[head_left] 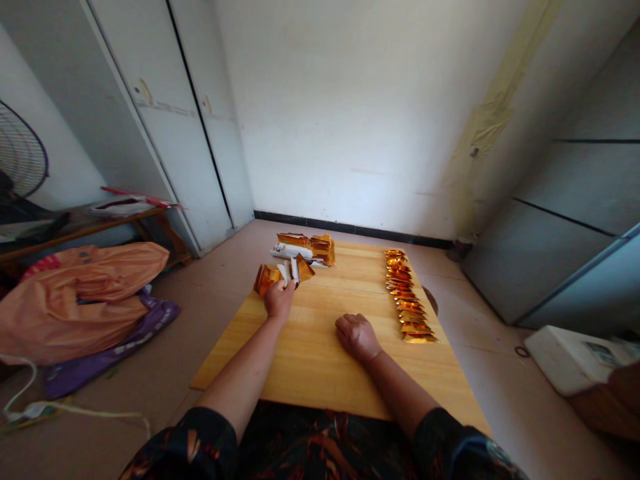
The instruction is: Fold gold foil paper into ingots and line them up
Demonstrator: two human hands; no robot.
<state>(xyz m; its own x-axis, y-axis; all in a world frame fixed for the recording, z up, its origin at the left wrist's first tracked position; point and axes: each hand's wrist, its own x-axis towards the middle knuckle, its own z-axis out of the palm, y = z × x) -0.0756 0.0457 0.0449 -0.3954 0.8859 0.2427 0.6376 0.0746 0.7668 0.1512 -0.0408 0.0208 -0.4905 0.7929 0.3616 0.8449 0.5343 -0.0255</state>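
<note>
My left hand (279,300) is closed around a few folded sheets of gold foil paper (306,269) with white backs, over the left part of the wooden table. More gold foil (267,277) fans out at the left of that hand. My right hand (357,335) rests on the tabletop near the middle, fingers curled under and nothing visible in them. To its right, a long row of folded gold foil pieces (407,300) lies along the table's right side. Behind my left hand sit a stack of gold foil paper (323,248) and a white roll or bundle (293,251).
The wooden table (310,353) stands before a white wall. Grey cabinets (175,133) rise at the left, with an orange bag (90,293) on the floor. A grey fridge-like cabinet (560,200) and a white box (565,360) stand at the right.
</note>
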